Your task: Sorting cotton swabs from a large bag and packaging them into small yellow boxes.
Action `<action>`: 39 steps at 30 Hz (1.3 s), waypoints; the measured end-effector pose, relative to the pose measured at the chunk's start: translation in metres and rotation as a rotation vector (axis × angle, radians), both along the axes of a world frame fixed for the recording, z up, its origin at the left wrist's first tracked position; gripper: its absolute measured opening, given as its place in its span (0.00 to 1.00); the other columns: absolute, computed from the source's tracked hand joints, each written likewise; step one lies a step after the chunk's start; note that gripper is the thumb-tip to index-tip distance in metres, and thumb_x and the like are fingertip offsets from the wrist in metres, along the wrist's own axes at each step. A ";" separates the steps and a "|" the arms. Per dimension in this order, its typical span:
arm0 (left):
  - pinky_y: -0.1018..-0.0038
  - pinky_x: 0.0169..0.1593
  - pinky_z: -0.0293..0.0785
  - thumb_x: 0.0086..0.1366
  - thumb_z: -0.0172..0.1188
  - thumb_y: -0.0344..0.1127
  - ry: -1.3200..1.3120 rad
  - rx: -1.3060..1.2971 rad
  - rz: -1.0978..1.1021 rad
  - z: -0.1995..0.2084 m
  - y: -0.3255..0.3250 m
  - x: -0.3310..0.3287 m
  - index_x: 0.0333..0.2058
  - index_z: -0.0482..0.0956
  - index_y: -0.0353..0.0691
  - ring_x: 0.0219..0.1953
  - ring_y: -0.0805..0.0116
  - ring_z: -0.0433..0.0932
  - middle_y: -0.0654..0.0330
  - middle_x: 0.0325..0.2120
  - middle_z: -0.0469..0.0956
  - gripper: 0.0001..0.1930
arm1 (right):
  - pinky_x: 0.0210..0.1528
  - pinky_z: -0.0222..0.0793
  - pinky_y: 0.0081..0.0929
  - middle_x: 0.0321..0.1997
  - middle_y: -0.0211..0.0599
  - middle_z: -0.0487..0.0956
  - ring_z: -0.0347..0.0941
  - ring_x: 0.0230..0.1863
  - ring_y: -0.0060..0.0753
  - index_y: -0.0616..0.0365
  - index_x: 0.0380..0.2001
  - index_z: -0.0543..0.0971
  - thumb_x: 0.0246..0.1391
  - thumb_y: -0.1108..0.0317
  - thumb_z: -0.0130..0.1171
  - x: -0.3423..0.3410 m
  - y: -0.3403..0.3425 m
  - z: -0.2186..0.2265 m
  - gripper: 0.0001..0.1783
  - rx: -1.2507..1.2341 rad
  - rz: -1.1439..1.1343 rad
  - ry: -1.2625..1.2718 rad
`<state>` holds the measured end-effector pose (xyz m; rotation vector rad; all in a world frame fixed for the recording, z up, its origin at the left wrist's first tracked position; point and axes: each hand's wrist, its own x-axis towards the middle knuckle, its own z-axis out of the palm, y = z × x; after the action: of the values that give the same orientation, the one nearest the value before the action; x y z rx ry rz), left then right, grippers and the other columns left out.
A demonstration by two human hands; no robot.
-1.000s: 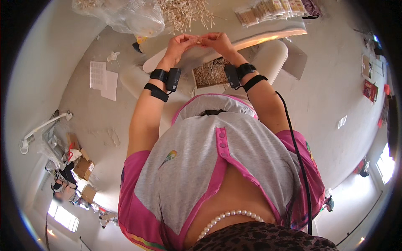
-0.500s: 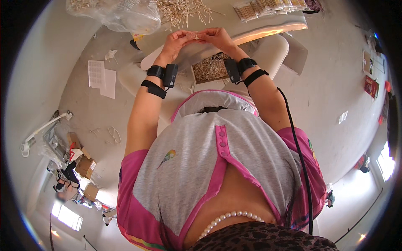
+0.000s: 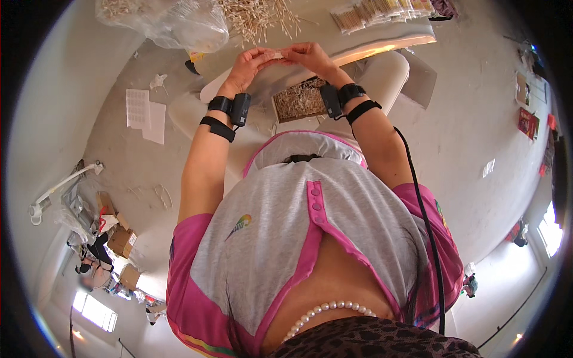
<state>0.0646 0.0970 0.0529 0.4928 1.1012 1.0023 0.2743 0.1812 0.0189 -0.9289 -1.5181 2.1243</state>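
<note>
Out in front of me, at the near edge of the table, my left hand (image 3: 248, 67) and my right hand (image 3: 309, 58) meet fingertip to fingertip. Both are closed in a pinch on a small whitish thing (image 3: 278, 55), mostly hidden by the fingers and too small to name. Just beyond them lies a loose heap of cotton swabs (image 3: 256, 19) with pale sticks. Flat packs of swabs (image 3: 382, 13) are lined up in a row farther right. Below my hands, an open box (image 3: 300, 99) full of swabs sits between my forearms.
A clear plastic bag (image 3: 173, 27) bulges on the table (image 3: 334, 45) left of the heap. White paper sheets (image 3: 146, 116) lie on the floor to the left. Cartons (image 3: 121, 240) and clutter stand at the lower left. A black cable (image 3: 416, 179) runs along my right arm.
My hands stay pinched together in nearly the same place. A little more of the whitish thing shows between the fingertips, and the whole view has shifted slightly.
</note>
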 end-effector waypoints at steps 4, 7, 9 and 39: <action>0.74 0.57 0.76 0.68 0.60 0.30 -0.003 0.018 0.040 0.002 -0.003 0.001 0.44 0.80 0.31 0.47 0.69 0.80 0.56 0.43 0.81 0.10 | 0.50 0.77 0.20 0.42 0.38 0.84 0.81 0.43 0.24 0.70 0.48 0.80 0.65 0.69 0.57 -0.002 -0.001 0.001 0.15 -0.043 0.019 0.061; 0.73 0.58 0.75 0.68 0.60 0.29 -0.004 0.034 0.052 -0.004 -0.005 -0.001 0.45 0.80 0.30 0.47 0.68 0.80 0.56 0.44 0.81 0.10 | 0.49 0.77 0.21 0.43 0.38 0.84 0.81 0.43 0.24 0.70 0.49 0.80 0.65 0.69 0.58 -0.004 -0.001 0.003 0.15 -0.042 0.026 0.077; 0.73 0.58 0.75 0.68 0.60 0.29 -0.014 0.030 0.049 0.000 -0.004 0.003 0.44 0.80 0.31 0.47 0.68 0.80 0.56 0.44 0.81 0.10 | 0.47 0.77 0.20 0.41 0.36 0.84 0.80 0.41 0.23 0.68 0.47 0.81 0.63 0.69 0.60 -0.003 -0.003 0.002 0.14 -0.050 -0.014 0.053; 0.75 0.55 0.75 0.66 0.63 0.32 0.129 0.052 0.029 -0.011 -0.004 0.005 0.45 0.78 0.33 0.46 0.71 0.80 0.58 0.42 0.81 0.12 | 0.42 0.77 0.19 0.36 0.35 0.84 0.80 0.36 0.21 0.68 0.39 0.83 0.58 0.70 0.65 -0.015 -0.004 0.003 0.11 0.155 -0.037 -0.163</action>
<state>0.0693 0.0934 0.0415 0.5918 1.2021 1.0379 0.2594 0.1775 0.0224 -1.0867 -1.7028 1.9137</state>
